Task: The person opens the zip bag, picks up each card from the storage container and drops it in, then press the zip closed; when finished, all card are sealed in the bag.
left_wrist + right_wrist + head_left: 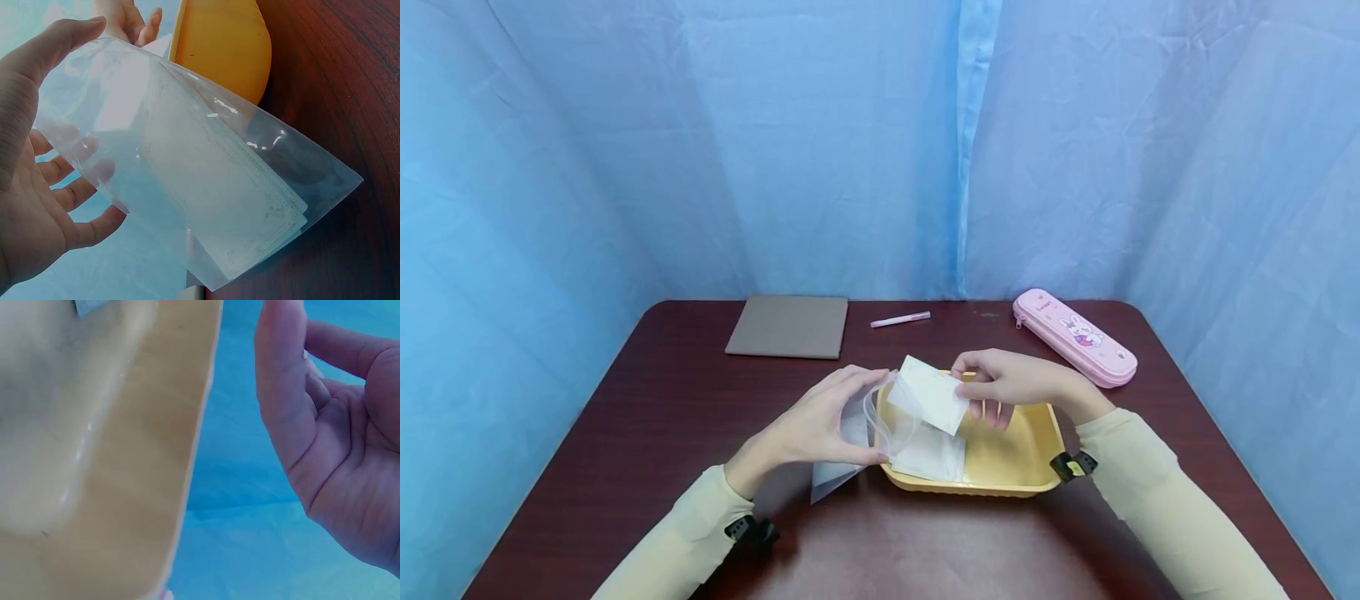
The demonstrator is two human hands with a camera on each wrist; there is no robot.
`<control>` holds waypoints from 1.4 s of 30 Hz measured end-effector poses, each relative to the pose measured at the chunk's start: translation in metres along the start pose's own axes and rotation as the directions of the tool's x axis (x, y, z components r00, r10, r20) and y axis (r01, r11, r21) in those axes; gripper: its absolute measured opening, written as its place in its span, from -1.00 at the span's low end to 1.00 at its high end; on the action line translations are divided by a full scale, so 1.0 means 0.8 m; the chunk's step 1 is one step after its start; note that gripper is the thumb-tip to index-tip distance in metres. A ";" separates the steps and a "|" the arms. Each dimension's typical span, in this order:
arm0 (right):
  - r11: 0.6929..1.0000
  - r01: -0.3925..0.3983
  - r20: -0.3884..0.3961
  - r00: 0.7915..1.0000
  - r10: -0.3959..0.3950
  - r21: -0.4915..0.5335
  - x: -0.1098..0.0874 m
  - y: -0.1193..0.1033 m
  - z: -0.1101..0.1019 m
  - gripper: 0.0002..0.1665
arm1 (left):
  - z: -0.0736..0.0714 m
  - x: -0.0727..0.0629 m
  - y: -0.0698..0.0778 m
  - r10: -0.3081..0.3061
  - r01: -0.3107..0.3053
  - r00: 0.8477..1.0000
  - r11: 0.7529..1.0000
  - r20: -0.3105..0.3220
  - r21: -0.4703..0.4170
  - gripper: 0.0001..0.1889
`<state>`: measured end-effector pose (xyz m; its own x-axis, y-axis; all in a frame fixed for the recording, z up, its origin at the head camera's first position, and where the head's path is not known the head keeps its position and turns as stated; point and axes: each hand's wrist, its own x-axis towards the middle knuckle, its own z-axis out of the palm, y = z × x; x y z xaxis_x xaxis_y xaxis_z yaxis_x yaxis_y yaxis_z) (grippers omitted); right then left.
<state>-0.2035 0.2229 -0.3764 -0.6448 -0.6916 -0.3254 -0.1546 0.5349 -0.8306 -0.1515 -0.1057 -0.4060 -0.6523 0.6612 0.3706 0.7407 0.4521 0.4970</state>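
My left hand [820,421] grips a clear plastic bag [319,175] by its mouth, thumb on one side and fingers on the other. Flat whitish rectangular sheets [219,194] lie inside the bag, which slants down toward the table. Between thumb and fingers, my right hand [1011,379] pinches a white rectangular sheet [931,393] just beside the bag's mouth. Below it is a yellow tray [1026,454], where another white sheet [936,457] lies on the left side. The right wrist view shows the right hand's palm [350,437] beside the tray wall [147,450], its fingertips cut off.
At the back left of the dark red table [700,433] lies a grey-brown flat board or notebook [788,327]. A pink and white pen [900,319] lies at the back middle. A pink pencil case [1075,337] with a rabbit picture sits back right. Blue curtains [835,150] surround the table.
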 end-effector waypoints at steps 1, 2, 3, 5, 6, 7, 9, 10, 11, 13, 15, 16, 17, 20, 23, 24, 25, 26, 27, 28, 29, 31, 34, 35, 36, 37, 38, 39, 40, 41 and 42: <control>1.000 0.009 -0.001 1.000 -0.009 0.002 -0.004 -0.002 -0.003 -0.76 | -0.001 0.000 0.000 0.005 -0.005 1.000 1.000 -0.003 0.005 0.01; 1.000 0.019 -0.007 1.000 -0.019 -0.001 -0.007 -0.004 -0.005 -0.76 | -0.002 0.000 0.000 0.007 -0.007 1.000 1.000 -0.005 0.008 0.01; 1.000 0.030 -0.016 0.999 -0.030 -0.002 -0.010 -0.006 -0.009 -0.76 | -0.003 0.000 -0.001 0.010 -0.010 1.000 1.000 -0.007 0.009 0.01; 0.999 0.053 -0.055 0.997 -0.053 -0.011 -0.016 -0.009 -0.016 -0.76 | -0.005 0.001 -0.001 0.011 -0.011 1.000 1.000 -0.008 0.009 0.00; 0.998 0.063 -0.083 0.995 -0.064 -0.016 -0.019 -0.010 -0.019 -0.75 | -0.005 0.001 -0.002 0.012 -0.012 1.000 1.000 -0.008 0.008 0.00; 0.997 0.076 -0.114 0.990 -0.078 -0.024 -0.023 -0.011 -0.023 -0.75 | -0.004 0.002 -0.002 0.012 -0.012 1.000 1.000 -0.007 0.008 0.01; 0.995 0.094 -0.182 0.978 -0.098 -0.029 -0.030 -0.013 -0.028 -0.75 | -0.003 0.003 -0.003 0.012 -0.012 1.000 1.000 -0.007 0.005 0.01; 0.995 0.099 -0.214 0.971 -0.104 -0.031 -0.033 -0.014 -0.030 -0.75 | -0.001 0.004 -0.003 0.013 -0.013 1.000 1.000 -0.009 0.003 0.01; 0.994 0.103 -0.244 0.964 -0.108 -0.031 -0.037 -0.014 -0.032 -0.74 | 0.000 0.004 -0.004 0.012 -0.012 1.000 1.000 -0.010 0.002 0.01; 0.994 0.107 -0.297 0.949 -0.110 -0.025 -0.042 -0.015 -0.033 -0.74 | 0.002 0.004 -0.004 0.007 -0.007 1.000 1.000 -0.012 0.001 0.01; 0.993 0.115 -0.336 0.935 -0.110 -0.003 -0.046 -0.015 -0.032 -0.73 | 0.003 0.003 -0.005 -0.003 0.003 1.000 1.000 -0.005 -0.006 0.02; 0.993 0.122 -0.352 0.929 -0.112 0.005 -0.047 -0.015 -0.031 -0.73 | 0.003 0.002 -0.005 -0.010 0.010 1.000 1.000 -0.001 -0.009 0.02; 0.991 0.131 -0.367 0.923 -0.116 0.015 -0.049 -0.013 -0.030 -0.72 | 0.004 0.002 -0.005 -0.016 0.016 1.000 1.000 0.003 -0.012 0.02; 0.985 0.162 -0.386 0.913 -0.129 0.055 -0.057 -0.008 -0.027 -0.72 | 0.010 0.002 -0.006 -0.020 0.020 1.000 0.999 0.010 -0.029 0.04; 0.979 0.183 -0.394 0.909 -0.136 0.086 -0.068 -0.001 -0.025 -0.74 | 0.018 0.005 -0.005 -0.008 0.009 1.000 0.999 0.011 -0.040 0.06; 0.977 0.188 -0.393 0.909 -0.137 0.096 -0.071 0.001 -0.025 -0.75 | 0.020 0.007 -0.004 -0.007 0.008 1.000 0.999 0.013 -0.042 0.06; 0.976 0.192 -0.390 0.910 -0.137 0.105 -0.074 0.002 -0.025 -0.76 | 0.021 0.008 -0.004 -0.007 0.007 1.000 0.999 0.017 -0.040 0.06; 0.974 0.197 -0.387 0.912 -0.140 0.113 -0.076 0.003 -0.024 -0.77 | 0.022 0.008 -0.003 -0.005 0.006 1.000 0.999 0.018 -0.039 0.06; 0.972 0.200 -0.383 0.913 -0.141 0.120 -0.077 0.003 -0.024 -0.78 | 0.022 0.008 -0.003 -0.007 0.008 1.000 0.999 0.018 -0.038 0.06; 0.971 0.202 -0.377 0.915 -0.141 0.126 -0.077 0.003 -0.023 -0.78 | 0.021 0.008 -0.003 -0.011 0.011 1.000 0.999 0.018 -0.035 0.05; 0.970 0.205 -0.368 0.919 -0.144 0.132 -0.077 0.003 -0.022 -0.78 | 0.019 0.007 -0.002 -0.015 0.015 1.000 0.999 0.019 -0.030 0.05; 0.967 0.210 -0.350 0.925 -0.148 0.145 -0.076 0.002 -0.020 -0.76 | 0.014 0.006 -0.003 -0.024 0.024 1.000 1.000 0.019 -0.016 0.04; 0.965 0.213 -0.323 0.934 -0.154 0.156 -0.072 -0.002 -0.018 -0.73 | 0.007 0.005 -0.003 -0.026 0.026 1.000 1.000 0.012 0.007 0.03; 0.964 0.216 -0.313 0.936 -0.159 0.157 -0.071 -0.003 -0.017 -0.72 | 0.005 0.005 -0.003 -0.022 0.022 1.000 1.000 0.009 0.011 0.03; 0.963 0.220 -0.303 0.939 -0.165 0.155 -0.071 -0.005 -0.017 -0.72 | 0.003 0.006 -0.003 -0.019 0.019 1.000 1.000 0.006 0.016 0.03; 0.963 0.223 -0.293 0.940 -0.172 0.152 -0.072 -0.007 -0.016 -0.73 | 0.002 0.006 -0.002 -0.015 0.015 1.000 1.000 0.001 0.019 0.02; 0.962 0.230 -0.282 0.942 -0.183 0.146 -0.072 -0.010 -0.015 -0.74 | 0.001 0.007 -0.002 -0.012 0.012 1.000 1.000 -0.002 0.021 0.02; 0.962 0.237 -0.270 0.943 -0.193 0.139 -0.073 -0.012 -0.014 -0.74 | 0.000 0.008 -0.001 -0.009 0.010 1.000 1.000 -0.004 0.023 0.02; 0.961 0.242 -0.259 0.944 -0.203 0.130 -0.073 -0.015 -0.013 -0.75 | 0.000 0.008 0.000 -0.009 0.009 1.000 1.000 -0.006 0.023 0.03; 0.962 0.244 -0.246 0.946 -0.209 0.124 -0.074 -0.018 -0.012 -0.75 | 0.000 0.009 0.001 -0.011 0.011 1.000 1.000 -0.008 0.026 0.03; 0.963 0.242 -0.234 0.949 -0.210 0.116 -0.074 -0.021 -0.011 -0.75 | 0.000 0.009 0.002 -0.013 0.013 1.000 0.999 -0.010 0.030 0.04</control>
<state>-0.1694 0.2591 -0.3393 -0.7546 -0.6556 -0.0290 -0.2178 0.2918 -0.9314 -0.1553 -0.1001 -0.4026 -0.6632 0.6492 0.3724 0.7366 0.4782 0.4783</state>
